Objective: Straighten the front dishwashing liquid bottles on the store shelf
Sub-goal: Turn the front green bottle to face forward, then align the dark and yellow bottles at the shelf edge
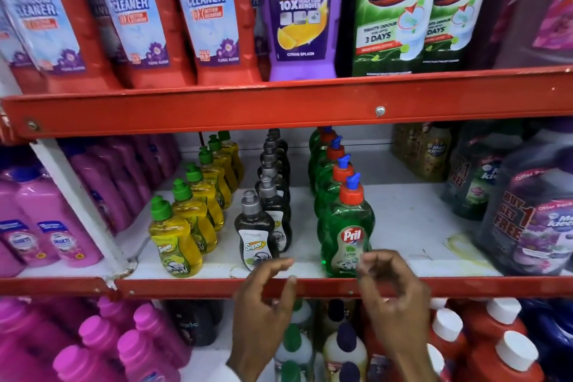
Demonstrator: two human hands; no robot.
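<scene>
Three rows of dishwashing liquid bottles stand on the white middle shelf (412, 226). The front yellow bottle (175, 240) with a green cap leans slightly left. The front dark bottle (255, 231) with a grey cap stands in the middle row. The front green Pril bottle (347, 226) with an orange and blue cap stands at the right. My left hand (263, 304) hovers in front of the red shelf edge, just below the dark bottle, fingers apart and holding nothing. My right hand (390, 291) has its curled fingertips at the lower right of the Pril bottle, and I cannot tell whether they touch it.
Pink bottles (46, 226) fill the bay to the left beyond a white divider (77, 205). Large dark cleaner packs (533, 220) stand at the right. The red shelf lip (186, 287) runs across the front. Tall bathroom cleaner bottles (214, 9) stand above, and more bottles below.
</scene>
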